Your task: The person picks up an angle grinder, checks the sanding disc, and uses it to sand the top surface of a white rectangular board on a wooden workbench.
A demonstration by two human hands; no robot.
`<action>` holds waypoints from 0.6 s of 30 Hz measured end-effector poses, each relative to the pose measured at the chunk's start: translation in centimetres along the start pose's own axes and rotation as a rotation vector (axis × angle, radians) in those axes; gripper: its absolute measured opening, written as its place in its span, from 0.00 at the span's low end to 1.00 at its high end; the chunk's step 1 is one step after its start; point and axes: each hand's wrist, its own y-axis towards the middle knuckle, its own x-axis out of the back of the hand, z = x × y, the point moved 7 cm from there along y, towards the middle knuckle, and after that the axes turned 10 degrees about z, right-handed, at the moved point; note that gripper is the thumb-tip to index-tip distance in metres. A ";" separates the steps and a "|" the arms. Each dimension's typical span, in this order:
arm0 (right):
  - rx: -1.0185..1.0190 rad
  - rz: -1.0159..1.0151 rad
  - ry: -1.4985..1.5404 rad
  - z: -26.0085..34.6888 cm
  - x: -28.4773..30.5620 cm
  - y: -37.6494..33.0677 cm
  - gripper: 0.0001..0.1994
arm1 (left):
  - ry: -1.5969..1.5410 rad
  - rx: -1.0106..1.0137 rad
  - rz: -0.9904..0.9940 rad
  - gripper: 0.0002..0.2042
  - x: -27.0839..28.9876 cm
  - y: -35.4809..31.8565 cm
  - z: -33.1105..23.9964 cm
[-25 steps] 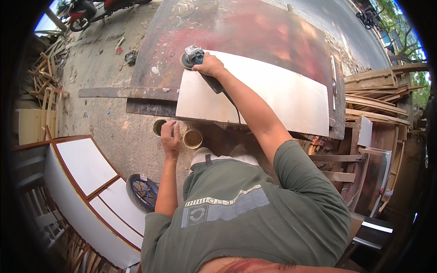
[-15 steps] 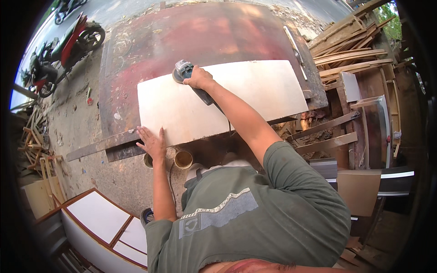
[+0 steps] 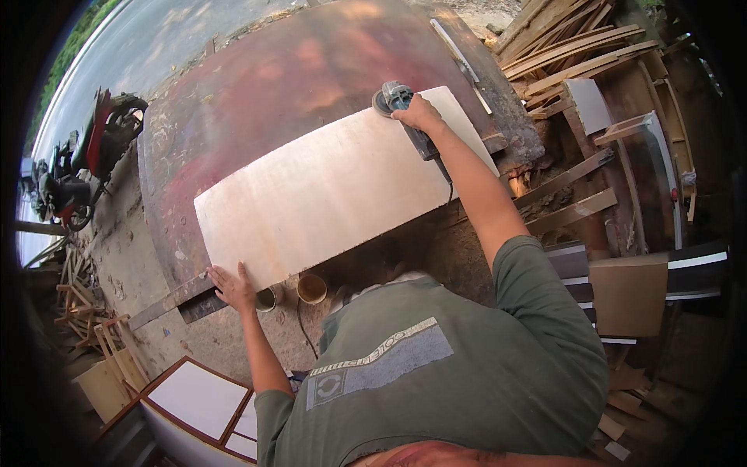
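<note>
The person's right hand (image 3: 421, 118) grips a sander (image 3: 396, 98), its fingers curled around the body of the tool; the fingertips on the far side cannot be made out. The round head of the sander sits on the far edge of a long pale board (image 3: 327, 191), close to the board's far right corner. A dark cord (image 3: 447, 173) runs from the tool's rear end down to the board's near edge.

The left hand (image 3: 235, 291) is at the board's near left corner, its thumb spread away from the other fingers. The thumb lies at the board's edge, while the fingers reach to the end of a dark wooden strip (image 3: 163, 307). Whether this hand presses down, one cannot tell.

The board lies flat along the near edge of a big, red-stained table (image 3: 264, 109), slanting up toward the right. A thin white strip (image 3: 459, 56) lies near the table's right edge. Below the near edge, two round tins (image 3: 312, 289) stand side by side. Past the table's left edge is a motorbike (image 3: 95, 148); beyond its right edge, a heap of timber (image 3: 580, 62).
</note>
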 end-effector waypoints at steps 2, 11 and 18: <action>-0.048 -0.002 0.018 -3.4 1.7 1.4 0.44 | -0.004 0.002 0.007 0.47 0.0 -0.2 -0.2; 0.042 0.043 0.089 1.4 -2.6 -1.7 0.46 | 0.016 0.013 0.034 0.47 0.1 0.2 -0.9; 0.236 0.236 0.025 8.5 -5.9 -5.1 0.42 | 0.046 0.018 0.063 0.46 -0.5 0.8 -0.4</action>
